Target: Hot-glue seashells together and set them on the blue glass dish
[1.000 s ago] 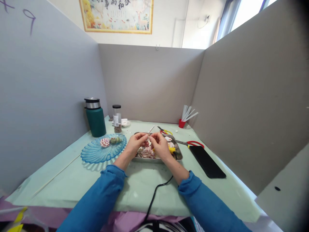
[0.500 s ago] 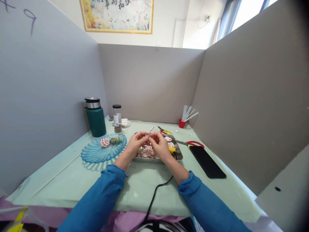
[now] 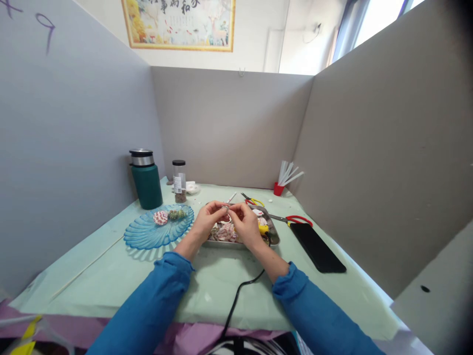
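My left hand (image 3: 207, 220) and my right hand (image 3: 244, 222) meet fingertip to fingertip above a metal tray (image 3: 242, 246). Both are pinched around one small greyish piece (image 3: 226, 207), too small and too covered by fingers to name. Below them in the tray lie seashells (image 3: 224, 232), pinkish and mottled. A yellow tool with a black cord (image 3: 263, 229), perhaps a glue gun, rests at the tray's right side, partly behind my right hand. To the left, a blue scalloped glass plate (image 3: 148, 237) bears a striped red-and-white shell (image 3: 160, 218) and a greenish lumpy piece (image 3: 176, 215).
A green bottle (image 3: 147, 185) and a clear jar (image 3: 180, 182) stand back left. Red-handled scissors (image 3: 295, 220) and a black phone (image 3: 318, 248) lie right. Behind are yellow-red pliers (image 3: 254, 201) and a red cup (image 3: 278, 189) of white sticks. The cord (image 3: 236, 296) crosses the front; grey partitions surround the table.
My fingers have shifted very slightly around the small piece. The hands stay over the tray, and everything else looks the same.
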### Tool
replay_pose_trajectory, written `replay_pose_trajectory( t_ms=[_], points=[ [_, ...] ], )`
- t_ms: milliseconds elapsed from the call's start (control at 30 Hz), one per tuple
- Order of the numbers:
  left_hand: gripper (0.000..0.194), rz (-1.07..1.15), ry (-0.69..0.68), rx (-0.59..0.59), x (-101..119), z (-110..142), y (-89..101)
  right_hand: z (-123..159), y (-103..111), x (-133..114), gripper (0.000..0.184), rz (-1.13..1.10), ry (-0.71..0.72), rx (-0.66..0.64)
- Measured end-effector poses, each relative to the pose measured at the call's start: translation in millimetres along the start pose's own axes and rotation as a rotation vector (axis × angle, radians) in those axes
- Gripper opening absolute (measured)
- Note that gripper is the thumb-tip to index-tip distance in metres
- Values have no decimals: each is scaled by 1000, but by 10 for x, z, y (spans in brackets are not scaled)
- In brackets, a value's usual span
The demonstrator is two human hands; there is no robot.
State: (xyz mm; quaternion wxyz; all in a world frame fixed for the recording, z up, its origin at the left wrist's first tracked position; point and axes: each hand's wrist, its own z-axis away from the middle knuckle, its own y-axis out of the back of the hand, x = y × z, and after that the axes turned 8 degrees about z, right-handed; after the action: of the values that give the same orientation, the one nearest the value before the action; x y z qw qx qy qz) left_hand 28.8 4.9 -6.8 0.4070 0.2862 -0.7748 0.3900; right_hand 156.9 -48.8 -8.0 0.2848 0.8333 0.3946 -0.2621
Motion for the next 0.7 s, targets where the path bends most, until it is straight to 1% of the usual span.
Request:
replay_pose_trajectory(
  t_ms=[267, 700],
  points=[
    [24, -37, -20, 12, 1, 4, -4, 30, -27, 13, 7, 152, 36, 73],
    [23, -93, -52, 36, 26, 11, -19, 44, -41, 16, 8, 185, 58, 74]
  ],
)
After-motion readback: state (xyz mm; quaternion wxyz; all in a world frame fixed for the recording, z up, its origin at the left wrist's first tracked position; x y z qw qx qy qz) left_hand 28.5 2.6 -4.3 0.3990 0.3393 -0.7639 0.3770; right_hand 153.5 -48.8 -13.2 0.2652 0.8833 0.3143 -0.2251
